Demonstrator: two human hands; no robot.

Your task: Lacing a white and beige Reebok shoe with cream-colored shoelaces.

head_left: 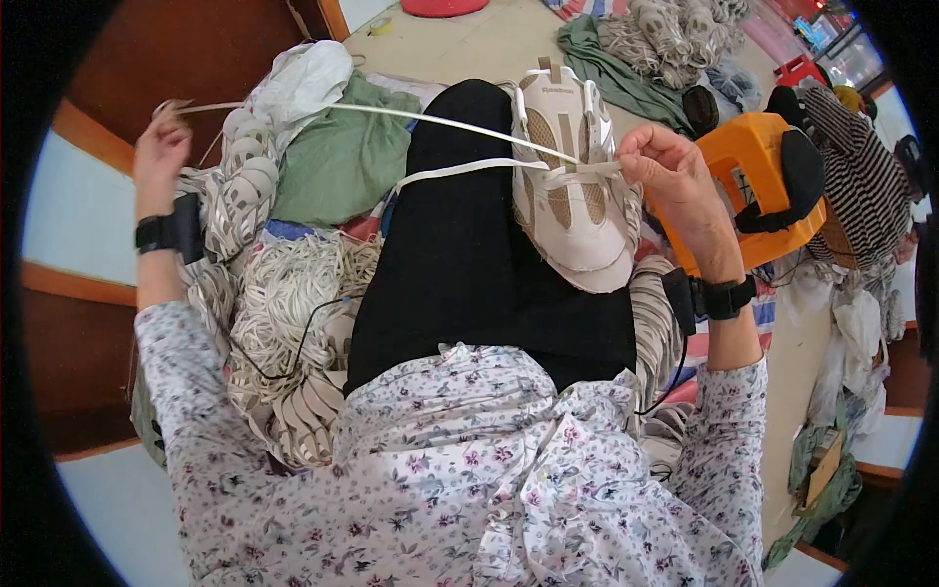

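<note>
shoe (572,186) toe toward wearer (on lap); left hand (161,147), right hand (670,166) fingers pinch lace (391,112), seemingly taut

Pale tiled floor (469,44) at 12 o'clock, brown wooden wall panelling (166,49) at 10 o'clock, orange plastic stool (748,166) at 3 o'clock, even light.

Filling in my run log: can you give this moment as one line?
left hand: pulling white lace taut | right hand: pinching lace at shoe | shoe: on lap | lace pile: left
</note>
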